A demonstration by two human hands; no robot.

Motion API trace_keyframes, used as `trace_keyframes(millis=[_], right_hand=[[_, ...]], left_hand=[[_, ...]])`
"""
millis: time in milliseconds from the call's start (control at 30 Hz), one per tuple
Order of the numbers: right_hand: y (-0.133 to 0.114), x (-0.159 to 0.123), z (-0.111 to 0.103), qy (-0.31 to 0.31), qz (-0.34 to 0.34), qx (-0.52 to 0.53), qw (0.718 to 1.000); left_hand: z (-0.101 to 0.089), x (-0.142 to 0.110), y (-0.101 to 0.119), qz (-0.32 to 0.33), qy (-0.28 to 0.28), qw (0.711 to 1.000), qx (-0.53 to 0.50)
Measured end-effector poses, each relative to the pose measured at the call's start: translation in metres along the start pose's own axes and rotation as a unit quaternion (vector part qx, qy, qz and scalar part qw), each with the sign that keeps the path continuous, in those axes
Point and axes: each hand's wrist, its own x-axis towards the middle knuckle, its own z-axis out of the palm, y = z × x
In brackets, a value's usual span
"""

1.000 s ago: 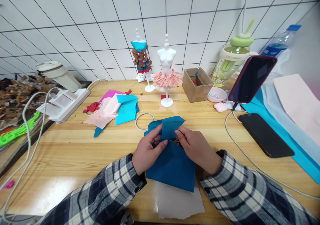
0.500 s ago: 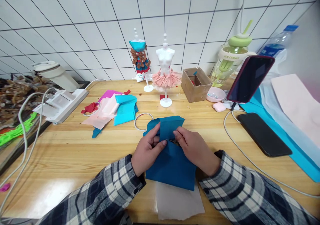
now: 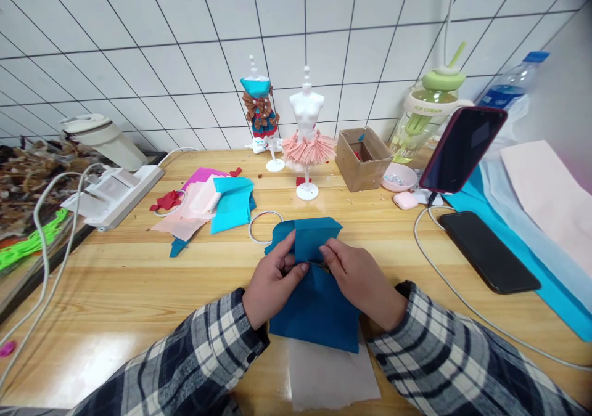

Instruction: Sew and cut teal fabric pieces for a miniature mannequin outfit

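Item: blue paper sheet point(image 3: 319, 308), lying flat on the wooden table point(image 3: 139, 293), its long axis running straight away from the person, its near end overlapping a pale grey sheet point(image 3: 330, 376). The far end is folding back toward the hands, forming a flap just beyond the fingertips.

Left hand point(image 3: 272, 277): pinching the sheet at the fold line, thumb on top, fingers curling under the flap; the sheet is lying directly beneath and to the right of this hand.

Right hand point(image 3: 363, 277): pressing and pinching the same fold, fingertips meeting the left hand's at the sheet's midline; the sheet is lying beneath and to its left.

Both hands are sitting equally near the fold, one on either side.

Beyond the fingertips: a white ring point(image 3: 259, 225); farther off, a skirted mannequin point(image 3: 306, 138).
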Motion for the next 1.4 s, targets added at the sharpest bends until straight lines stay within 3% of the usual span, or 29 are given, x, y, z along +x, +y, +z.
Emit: trace_keyframes(millis=[200, 600, 1400], right_hand=[[0.0002, 0.0007, -0.0037, 0.009, 0.000, -0.009, 1.000], [-0.0031, -0.0010, -0.0011, 0.013, -0.014, 0.013, 1.000], [-0.0059, -0.0026, -0.0021, 0.008, -0.010, -0.021, 1.000]], left_hand=[[-0.0048, -0.0007, -0.0046, 0.002, 0.040, 0.999, 0.037], [-0.0023, -0.0017, -0.0055, 0.022, 0.018, 0.993, 0.117], [0.0003, -0.0030, -0.0084, 0.030, -0.001, 0.991, 0.134]])
